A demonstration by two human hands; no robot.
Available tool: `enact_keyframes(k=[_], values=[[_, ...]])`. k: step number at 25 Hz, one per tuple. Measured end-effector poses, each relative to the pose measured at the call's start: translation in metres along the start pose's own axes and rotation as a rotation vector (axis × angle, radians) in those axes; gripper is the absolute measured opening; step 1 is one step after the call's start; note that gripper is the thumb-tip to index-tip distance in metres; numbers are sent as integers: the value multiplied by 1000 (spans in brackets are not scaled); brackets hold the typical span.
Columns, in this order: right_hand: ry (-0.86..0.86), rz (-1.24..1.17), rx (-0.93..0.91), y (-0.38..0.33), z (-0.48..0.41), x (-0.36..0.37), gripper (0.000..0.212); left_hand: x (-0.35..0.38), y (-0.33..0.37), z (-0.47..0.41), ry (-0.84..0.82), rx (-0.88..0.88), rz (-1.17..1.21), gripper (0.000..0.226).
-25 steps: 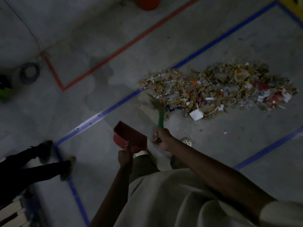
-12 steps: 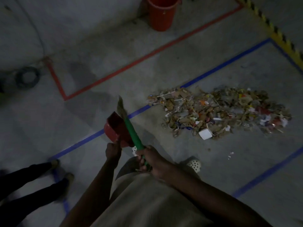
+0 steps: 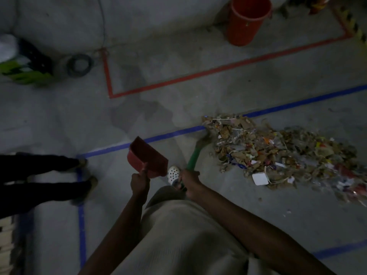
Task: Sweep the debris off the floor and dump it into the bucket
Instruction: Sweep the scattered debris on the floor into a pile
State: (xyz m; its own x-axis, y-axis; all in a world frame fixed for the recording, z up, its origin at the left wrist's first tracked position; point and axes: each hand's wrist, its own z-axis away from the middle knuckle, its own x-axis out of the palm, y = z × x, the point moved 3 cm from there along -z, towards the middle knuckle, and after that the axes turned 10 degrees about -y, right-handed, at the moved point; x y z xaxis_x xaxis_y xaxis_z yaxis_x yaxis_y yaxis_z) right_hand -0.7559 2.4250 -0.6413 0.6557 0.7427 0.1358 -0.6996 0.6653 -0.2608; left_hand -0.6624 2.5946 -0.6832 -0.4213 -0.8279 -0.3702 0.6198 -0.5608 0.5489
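A long pile of mixed debris [image 3: 278, 153] lies on the concrete floor at the right, across a blue tape line. My right hand [image 3: 189, 180] grips the green handle of a small broom [image 3: 193, 156], whose bristles touch the pile's left end. My left hand [image 3: 140, 180] holds a red dustpan [image 3: 148, 156] by its handle, lifted off the floor and left of the broom. An orange-red bucket [image 3: 247, 19] stands upright at the far top, well beyond the pile.
Another person's dark-trousered legs [image 3: 45, 175] stand at the left. A coil of cable [image 3: 78, 64] and a green-and-black object [image 3: 25, 70] lie at the far left. Red tape [image 3: 198, 74] marks a box around the bucket. Pale planks sit at the bottom left.
The broom has swung from upright beside the dustpan down to the right, onto the pile's left end. The view has tilted, so the whole bucket shows.
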Motion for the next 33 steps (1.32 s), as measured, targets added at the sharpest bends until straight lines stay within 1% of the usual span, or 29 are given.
enact_keyframes(k=[1,2,3,4,6,9,11,13,15,17,19,20,22,23,26,28,30,31,32,33], values=[[0,47,-4,24,8,-9,53,3,-15,12,33,-11,-16,46],[-41,78,-9,48,17,-21,56,6,-29,26,72,7,1,40],[-108,101,-14,68,25,-31,54,10,-44,40,116,27,43,39],[-166,148,-15,86,32,-41,51,13,-59,56,165,22,97,44],[-228,278,4,116,38,-54,45,16,-87,81,259,-21,154,58],[-297,461,50,146,34,-61,36,9,-127,111,305,-63,154,62],[-302,546,76,153,22,-68,24,5,-143,126,308,-89,150,64],[-249,605,102,157,10,-81,14,5,-156,136,284,-105,129,69],[-183,636,108,162,1,-95,19,6,-166,140,231,-88,93,67],[-82,587,109,165,-7,-115,24,7,-168,143,155,-90,47,54],[30,433,93,162,-14,-137,30,10,-165,147,102,-48,-11,44],[79,350,70,159,-17,-145,31,13,-164,148,85,-37,-37,45],[112,215,59,155,-13,-143,28,17,-162,147,63,-46,-70,54],[95,182,57,155,-4,-133,26,19,-161,145,51,-51,-88,58],[-49,131,-10,165,29,-99,23,22,-146,137,-3,-57,-117,51],[-151,127,-61,162,40,-82,26,24,-132,131,13,-26,-55,54],[-224,102,-72,146,50,-68,19,24,-116,125,49,8,-17,56],[-255,82,-69,136,53,-62,11,23,-109,121,57,27,-20,53],[-278,60,-69,126,55,-57,10,24,-100,118,49,51,-42,47],[-294,50,-60,116,55,-53,16,24,-91,115,31,81,-73,39]])
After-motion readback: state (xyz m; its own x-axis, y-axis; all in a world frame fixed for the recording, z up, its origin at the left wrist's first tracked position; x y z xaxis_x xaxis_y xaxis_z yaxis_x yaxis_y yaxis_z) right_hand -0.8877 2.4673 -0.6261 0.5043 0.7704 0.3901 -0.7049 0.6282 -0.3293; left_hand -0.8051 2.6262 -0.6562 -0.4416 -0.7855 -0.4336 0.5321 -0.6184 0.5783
